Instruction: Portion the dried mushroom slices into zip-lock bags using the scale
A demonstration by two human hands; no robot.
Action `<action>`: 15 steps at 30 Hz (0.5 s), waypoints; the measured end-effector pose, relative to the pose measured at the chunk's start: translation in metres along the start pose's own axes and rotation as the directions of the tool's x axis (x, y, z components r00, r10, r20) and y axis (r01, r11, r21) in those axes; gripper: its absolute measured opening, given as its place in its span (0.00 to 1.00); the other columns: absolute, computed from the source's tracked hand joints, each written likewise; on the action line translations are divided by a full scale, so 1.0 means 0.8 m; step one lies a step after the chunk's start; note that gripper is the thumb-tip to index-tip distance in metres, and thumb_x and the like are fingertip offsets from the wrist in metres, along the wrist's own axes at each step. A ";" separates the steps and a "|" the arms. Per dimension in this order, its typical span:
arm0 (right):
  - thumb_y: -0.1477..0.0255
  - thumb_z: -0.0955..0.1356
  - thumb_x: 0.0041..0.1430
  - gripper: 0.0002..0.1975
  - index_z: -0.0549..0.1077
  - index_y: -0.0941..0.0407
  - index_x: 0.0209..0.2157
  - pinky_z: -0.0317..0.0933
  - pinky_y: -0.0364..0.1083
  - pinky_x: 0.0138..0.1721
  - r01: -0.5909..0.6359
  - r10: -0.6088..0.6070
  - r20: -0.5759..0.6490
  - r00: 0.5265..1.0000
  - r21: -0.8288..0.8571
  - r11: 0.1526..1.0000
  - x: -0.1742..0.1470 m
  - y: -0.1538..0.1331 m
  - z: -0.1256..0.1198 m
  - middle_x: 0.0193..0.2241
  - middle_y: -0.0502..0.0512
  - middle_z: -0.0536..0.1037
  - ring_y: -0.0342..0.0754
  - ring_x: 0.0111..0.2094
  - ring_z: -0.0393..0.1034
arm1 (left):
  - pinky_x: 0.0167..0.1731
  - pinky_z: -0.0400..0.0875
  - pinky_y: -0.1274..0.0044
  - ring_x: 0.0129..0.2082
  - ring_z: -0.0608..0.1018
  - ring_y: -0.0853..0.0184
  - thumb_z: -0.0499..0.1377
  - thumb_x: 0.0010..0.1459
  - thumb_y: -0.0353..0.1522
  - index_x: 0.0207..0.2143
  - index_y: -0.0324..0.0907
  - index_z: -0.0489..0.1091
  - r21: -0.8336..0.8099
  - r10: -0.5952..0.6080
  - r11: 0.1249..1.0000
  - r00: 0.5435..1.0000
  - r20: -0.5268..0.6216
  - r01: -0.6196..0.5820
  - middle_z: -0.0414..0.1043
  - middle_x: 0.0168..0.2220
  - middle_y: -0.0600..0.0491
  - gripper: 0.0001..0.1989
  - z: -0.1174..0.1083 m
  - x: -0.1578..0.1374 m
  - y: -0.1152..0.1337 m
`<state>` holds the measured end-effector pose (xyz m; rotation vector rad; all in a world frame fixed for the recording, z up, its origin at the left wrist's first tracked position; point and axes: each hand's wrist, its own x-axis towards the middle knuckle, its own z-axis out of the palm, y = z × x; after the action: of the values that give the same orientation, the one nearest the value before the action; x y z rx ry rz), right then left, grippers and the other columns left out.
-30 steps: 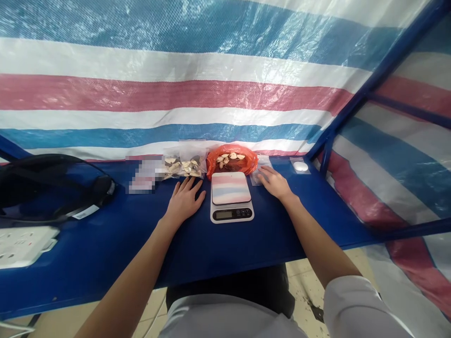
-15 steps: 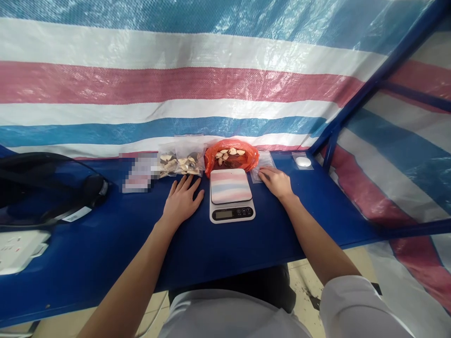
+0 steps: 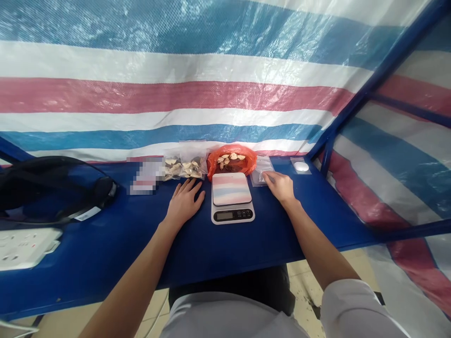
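The blue worktop (image 3: 197, 244) carries a kitchen scale (image 3: 231, 197) with nothing on its plate. Behind it sits an orange bag (image 3: 232, 162) of dried pieces. The left hand (image 3: 183, 203) lies flat, fingers spread, beside the scale. The right hand (image 3: 281, 187) pinches a small clear bag (image 3: 261, 168) lying right of the scale. The step seems picking up one empty bag; next, lifting it needs a firm pinch on the thin film.

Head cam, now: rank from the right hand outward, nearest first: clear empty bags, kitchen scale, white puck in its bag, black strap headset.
From the right hand:
1. Clear empty bags, under its fingertips, just beyond the hand.
2. Kitchen scale, beside it on the left.
3. White puck, back right by the frame post.
4. Black strap headset, far left end of the table.
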<state>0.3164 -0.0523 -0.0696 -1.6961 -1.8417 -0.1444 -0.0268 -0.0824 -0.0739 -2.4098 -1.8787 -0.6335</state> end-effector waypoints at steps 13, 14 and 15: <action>0.56 0.70 0.60 0.16 0.84 0.52 0.37 0.74 0.52 0.44 -0.044 0.079 -0.044 0.996 0.527 0.849 -0.011 -0.026 -0.065 0.37 0.53 0.86 0.57 0.39 0.82 | 0.53 0.72 0.70 0.50 0.80 0.56 0.53 0.64 0.46 0.47 0.40 0.78 -0.578 -0.128 0.813 0.990 -0.062 0.069 0.81 0.49 0.46 0.23 -0.029 0.011 0.022; 0.57 0.70 0.59 0.16 0.84 0.53 0.37 0.74 0.52 0.43 -0.053 0.083 -0.027 0.996 0.574 0.817 -0.009 -0.032 -0.065 0.36 0.53 0.86 0.57 0.38 0.82 | 0.52 0.72 0.71 0.49 0.80 0.56 0.53 0.64 0.47 0.46 0.39 0.79 -0.624 -0.154 0.776 0.987 -0.040 0.096 0.81 0.47 0.47 0.24 -0.031 0.016 0.026; 0.57 0.71 0.58 0.15 0.84 0.53 0.36 0.74 0.52 0.42 -0.063 0.087 -0.008 0.996 0.621 0.782 -0.006 -0.038 -0.064 0.36 0.53 0.86 0.56 0.38 0.82 | 0.51 0.72 0.71 0.48 0.80 0.56 0.53 0.64 0.48 0.45 0.39 0.79 -0.668 -0.178 0.734 0.984 -0.011 0.125 0.82 0.45 0.48 0.25 -0.032 0.022 0.030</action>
<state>0.3065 -0.0859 -0.0211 -1.2730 -1.5475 0.4268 -0.0085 -0.0799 -0.0391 -2.5264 -2.0882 -1.6409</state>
